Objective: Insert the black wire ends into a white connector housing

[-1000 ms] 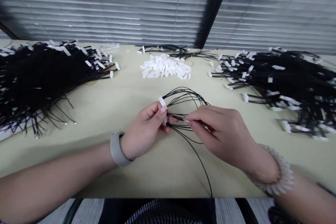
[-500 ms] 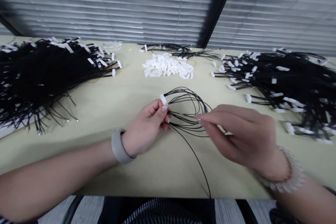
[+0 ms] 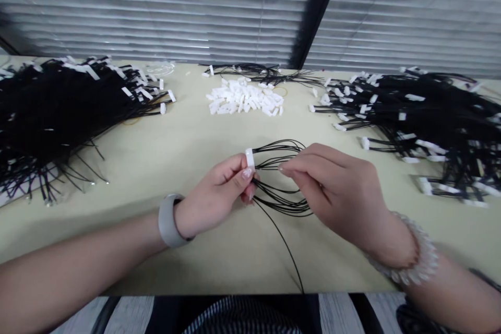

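Table extends beneath the fingers of both hands. Right hand: thumb and forefinger pinched together, apparently on the wires; the strand count cannot be told. Left hand: thumb and forefinger closed on the connector. Recommended handling: left grip firm; right pinch light, near the connector, in line with the strand. The wires loop between the two sets of fingers. The connector projects just beyond the left thumb tip, apart from the right fingertips, lower end hidden.
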{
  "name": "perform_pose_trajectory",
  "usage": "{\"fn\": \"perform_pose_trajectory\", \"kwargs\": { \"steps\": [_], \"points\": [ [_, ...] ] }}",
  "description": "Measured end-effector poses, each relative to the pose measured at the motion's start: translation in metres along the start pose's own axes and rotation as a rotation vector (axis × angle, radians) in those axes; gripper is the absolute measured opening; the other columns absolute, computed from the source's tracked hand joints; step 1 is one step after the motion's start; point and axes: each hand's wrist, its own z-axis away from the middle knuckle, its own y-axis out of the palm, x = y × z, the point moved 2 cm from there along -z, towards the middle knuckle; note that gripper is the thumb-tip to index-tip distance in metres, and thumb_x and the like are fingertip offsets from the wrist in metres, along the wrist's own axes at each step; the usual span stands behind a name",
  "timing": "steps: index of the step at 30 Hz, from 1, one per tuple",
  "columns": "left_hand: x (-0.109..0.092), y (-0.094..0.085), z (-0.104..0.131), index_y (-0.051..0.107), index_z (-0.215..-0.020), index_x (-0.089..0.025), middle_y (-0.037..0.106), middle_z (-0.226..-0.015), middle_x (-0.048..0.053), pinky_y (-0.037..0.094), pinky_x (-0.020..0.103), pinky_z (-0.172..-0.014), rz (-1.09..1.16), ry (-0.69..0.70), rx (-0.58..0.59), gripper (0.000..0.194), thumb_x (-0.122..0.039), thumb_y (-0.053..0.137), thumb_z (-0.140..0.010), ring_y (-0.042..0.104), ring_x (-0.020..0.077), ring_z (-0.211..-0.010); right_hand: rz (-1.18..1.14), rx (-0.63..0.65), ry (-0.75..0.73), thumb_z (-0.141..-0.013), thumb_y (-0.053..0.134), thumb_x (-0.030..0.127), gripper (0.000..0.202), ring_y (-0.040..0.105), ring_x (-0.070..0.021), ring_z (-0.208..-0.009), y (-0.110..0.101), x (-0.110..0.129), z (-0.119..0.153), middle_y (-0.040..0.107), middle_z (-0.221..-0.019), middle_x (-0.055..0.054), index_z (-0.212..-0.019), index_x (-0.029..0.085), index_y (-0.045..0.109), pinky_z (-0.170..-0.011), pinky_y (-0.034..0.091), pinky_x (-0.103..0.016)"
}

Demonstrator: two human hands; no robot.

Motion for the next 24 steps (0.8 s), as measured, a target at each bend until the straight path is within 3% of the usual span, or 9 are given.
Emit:
{"fn": "perform_pose_trajectory", "kwargs": {
  "steps": [6, 24],
  "points": [
    [0.0010, -0.0015, 0.0006, 0.047, -0.082, -0.017, 0.047, -0.065, -0.004, 0.038, 0.023, -0.060, -0.014, 0.016, 0.058, 0.023, -0.035, 0.039, -0.092, 0.045, 0.0081, -0.060, -0.013, -0.021, -0.046, -0.078, 0.054, 0.004, 0.013, 0.055, -0.0071, -0.071, 0.0000, 0.0022, 0.0003, 0.062, -0.076, -0.002, -0.080, 0.013, 0.062, -0.063, 0.044, -0.018],
    [0.0027, -0.0022, 0.0005, 0.048, -0.081, -0.016, 0.047, -0.064, -0.004, 0.038, 0.023, -0.059, 0.083, -0.017, 0.087, 0.022, -0.035, 0.043, -0.091, 0.044, 0.0068, -0.059, 0.120, -0.036, -0.127, -0.082, 0.052, 0.008, 0.015, 0.058, -0.0100, -0.073, -0.0010, 0.0019, -0.0005, 0.064, -0.075, -0.004, -0.080, 0.014, 0.065, -0.063, 0.047, -0.021]
  ]
}}
